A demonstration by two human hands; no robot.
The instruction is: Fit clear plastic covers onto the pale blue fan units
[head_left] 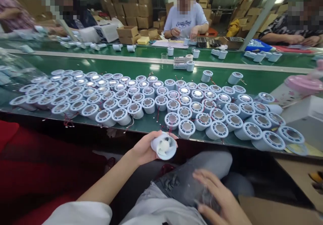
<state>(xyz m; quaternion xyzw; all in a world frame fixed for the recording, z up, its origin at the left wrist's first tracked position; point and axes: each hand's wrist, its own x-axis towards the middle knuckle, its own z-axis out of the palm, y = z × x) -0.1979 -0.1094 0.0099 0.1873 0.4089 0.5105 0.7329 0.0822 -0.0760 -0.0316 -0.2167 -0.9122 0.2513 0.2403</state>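
Observation:
My left hand (144,148) is closed around a small white round fan housing (164,146), its open end with the white impeller turned toward me, just below the table's front edge. My right hand (220,198) lies over my lap with fingers spread, resting on a clear plastic bag (188,188) that holds small dark parts. Several identical white round housings (148,104) with shiny metal centres and red wires stand packed in rows on the green table (252,78) in front of me.
A pink object (304,83) and a white box (309,114) sit at the table's right end. A cardboard box (275,213) stands by my right knee. Other people work across the table, with cardboard cartons (136,13) stacked behind them. Red fabric (15,171) lies at my left.

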